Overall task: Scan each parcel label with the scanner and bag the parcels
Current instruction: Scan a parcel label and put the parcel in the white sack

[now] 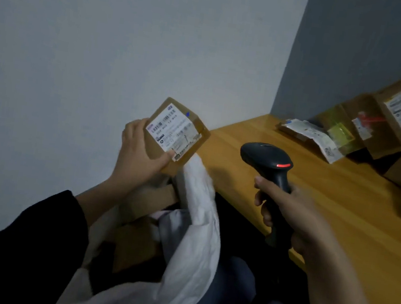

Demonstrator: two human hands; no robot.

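Cardboard parcel [176,135] gripped in left hand [140,153], nine o'clock of scanner [267,166]. My right hand [296,214] clamps scanner handle; hands apart.

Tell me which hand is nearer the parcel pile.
Right. The right hand, gripping the scanner, is over the table's edge, short of the pile; the left hand holds a parcel beyond the table's left end.
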